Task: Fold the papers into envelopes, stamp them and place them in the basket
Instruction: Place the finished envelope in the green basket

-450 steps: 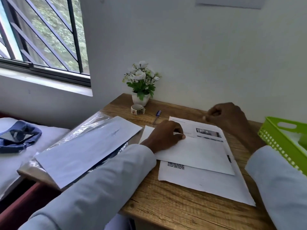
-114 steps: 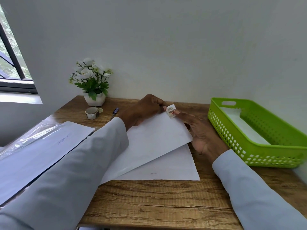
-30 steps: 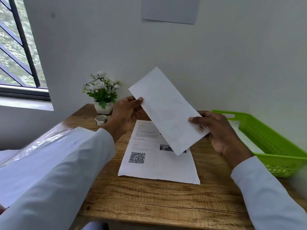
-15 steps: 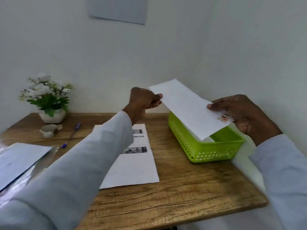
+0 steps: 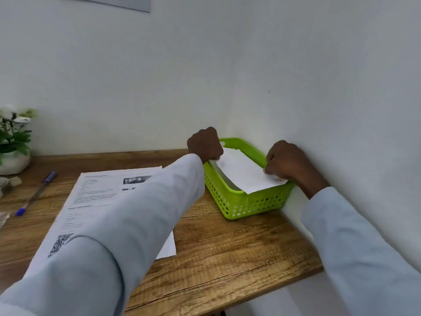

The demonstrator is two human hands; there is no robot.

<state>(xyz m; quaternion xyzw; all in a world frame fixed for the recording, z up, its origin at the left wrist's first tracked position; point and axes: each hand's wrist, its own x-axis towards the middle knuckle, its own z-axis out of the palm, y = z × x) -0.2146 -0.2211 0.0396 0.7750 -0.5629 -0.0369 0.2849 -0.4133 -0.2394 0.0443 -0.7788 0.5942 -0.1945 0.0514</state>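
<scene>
Folded envelope [image 5: 245, 173], held above the green basket [image 5: 248, 205] half a second ago, now lowered into it at centre right; left hand [image 5: 205, 144] and right hand [image 5: 288, 161] pinch its ends. Release remains.

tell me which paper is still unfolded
The printed sheet lying flat on the table, showing text and a QR code. The other, a folded blank envelope, is held over the green basket.

Single head-worn view, looking forward and down from close above the wooden surface [image 5: 227, 252], toward the right wall corner.
</scene>
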